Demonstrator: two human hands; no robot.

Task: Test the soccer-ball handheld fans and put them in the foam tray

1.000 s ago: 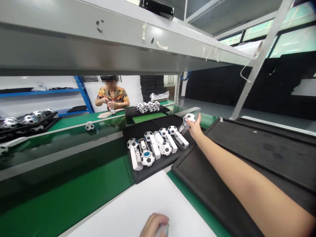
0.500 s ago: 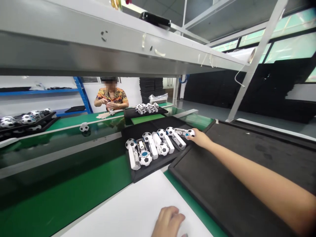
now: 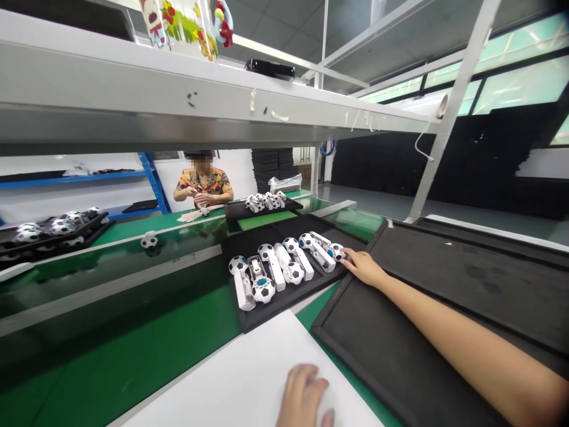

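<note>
My right hand [image 3: 363,268] reaches to the right end of a row of white gadgets with soccer-ball heads. Its fingers are closed at the patterned head of the last soccer-ball gadget [image 3: 336,252], which lies in a black tray [image 3: 262,313] with its white body pointing away from me. Several similar gadgets lie beside it, heads facing both ways; one gadget [image 3: 256,270] shows its inner parts. My left hand [image 3: 300,396] is low over a white sheet [image 3: 231,370], fingers curled around something pale that is blurred and mostly hidden.
Another black tray [image 3: 400,350] lies on the right. A green belt surface [image 3: 111,338] runs along the left, a single soccer-ball gadget [image 3: 149,240] on it. Across the table sits a person [image 3: 204,184] near another loaded tray [image 3: 231,209]. A shelf [image 3: 200,110] crosses overhead.
My right hand has moved slightly down and left, bringing the last gadget closer against the row. The black tray on the right has shifted, widening the gap. The view has tilted up slightly.
</note>
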